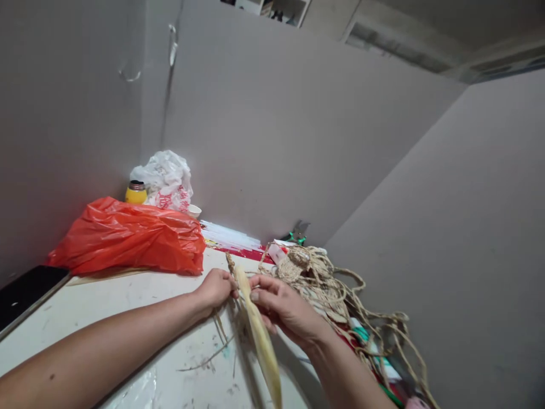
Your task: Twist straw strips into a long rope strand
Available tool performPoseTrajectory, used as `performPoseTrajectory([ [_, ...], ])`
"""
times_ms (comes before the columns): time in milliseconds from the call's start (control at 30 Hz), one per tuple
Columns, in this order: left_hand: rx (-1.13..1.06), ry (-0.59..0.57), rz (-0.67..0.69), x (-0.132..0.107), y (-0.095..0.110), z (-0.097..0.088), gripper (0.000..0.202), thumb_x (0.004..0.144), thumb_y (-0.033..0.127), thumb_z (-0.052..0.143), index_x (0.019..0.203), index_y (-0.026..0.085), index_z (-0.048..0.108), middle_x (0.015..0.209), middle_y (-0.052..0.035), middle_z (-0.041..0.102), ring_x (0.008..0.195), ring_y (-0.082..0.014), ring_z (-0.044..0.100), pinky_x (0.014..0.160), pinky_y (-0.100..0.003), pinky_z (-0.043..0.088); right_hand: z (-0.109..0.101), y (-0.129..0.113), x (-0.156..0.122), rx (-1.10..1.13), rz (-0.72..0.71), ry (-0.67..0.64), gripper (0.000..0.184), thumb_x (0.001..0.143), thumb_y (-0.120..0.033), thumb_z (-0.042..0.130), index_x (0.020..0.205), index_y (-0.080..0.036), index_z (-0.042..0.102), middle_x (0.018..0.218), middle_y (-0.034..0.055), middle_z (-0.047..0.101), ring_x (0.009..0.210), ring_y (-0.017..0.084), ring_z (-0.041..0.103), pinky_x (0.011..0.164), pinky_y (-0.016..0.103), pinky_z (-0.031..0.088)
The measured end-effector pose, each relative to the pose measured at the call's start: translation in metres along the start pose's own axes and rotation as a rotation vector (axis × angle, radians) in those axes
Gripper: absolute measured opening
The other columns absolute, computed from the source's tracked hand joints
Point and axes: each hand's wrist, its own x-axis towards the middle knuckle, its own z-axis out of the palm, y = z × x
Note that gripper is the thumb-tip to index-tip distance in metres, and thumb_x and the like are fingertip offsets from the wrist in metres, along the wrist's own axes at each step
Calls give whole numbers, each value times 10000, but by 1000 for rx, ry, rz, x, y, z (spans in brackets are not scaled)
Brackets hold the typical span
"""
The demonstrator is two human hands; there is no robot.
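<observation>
A long, pale yellow strip of dried husk [260, 335] runs from between my hands toward the front edge of the view. My right hand [284, 308] pinches its upper part between thumb and fingers. On the other side my left hand [217, 291] is closed at the strip's upper end, around the lower part of a short twisted brown cord [230, 263]. The cord's tip sticks up above the fingers. My left fingertips are partly hidden, and thin loose fibre strands hang below them over the white tabletop [170, 341].
A tangled heap of braided cord [323, 278] lies to the right, with green-handled pliers [298, 234] behind. White sticks [232, 236] lie at the back. A red plastic bag [140, 238], a white bag [166, 176], a yellow jar [135, 193] and a dark flat object [29, 295] are left.
</observation>
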Motion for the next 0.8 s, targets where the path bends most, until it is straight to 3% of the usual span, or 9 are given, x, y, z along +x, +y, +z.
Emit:
performPoseTrajectory([
  [100, 16, 47, -29, 5, -2, -4, 198, 758, 116, 484, 564, 153, 489, 363, 83, 361, 304, -46, 241, 362, -198, 177, -5, 30, 11, -10, -5, 63, 264, 691, -362, 692, 733, -167, 520, 415, -72, 505, 306, 43, 399, 302, 132, 280],
  [233, 31, 62, -42, 6, -1, -5, 178, 742, 115, 450, 574, 169, 472, 353, 84, 337, 296, -49, 211, 347, -207, 128, -4, 48, 17, -49, 12, 96, 233, 697, -343, 655, 703, -170, 500, 390, -54, 530, 288, 51, 401, 286, 130, 274],
  [400, 2, 71, -49, 4, 0, -2, 129, 733, 149, 455, 610, 167, 489, 383, 74, 370, 311, -43, 220, 354, -204, 121, 1, 53, 16, -68, -1, 129, 193, 681, -290, 633, 728, -193, 473, 369, -71, 527, 278, 70, 416, 271, 132, 269],
  [600, -7, 114, 14, 4, -3, 0, 116, 727, 205, 485, 617, 169, 482, 385, 84, 353, 327, -39, 242, 383, -186, 171, 7, 54, 21, -159, -59, 237, 231, 753, -383, 574, 683, -182, 485, 326, -68, 495, 236, 53, 348, 260, 133, 243],
  [800, -11, 135, 40, 1, -1, 1, 130, 708, 208, 492, 589, 173, 455, 387, 84, 355, 325, -37, 240, 394, -185, 188, 3, 54, 24, -94, -158, 310, 237, 747, -406, 590, 734, -191, 489, 350, -70, 519, 247, 66, 371, 263, 137, 269],
])
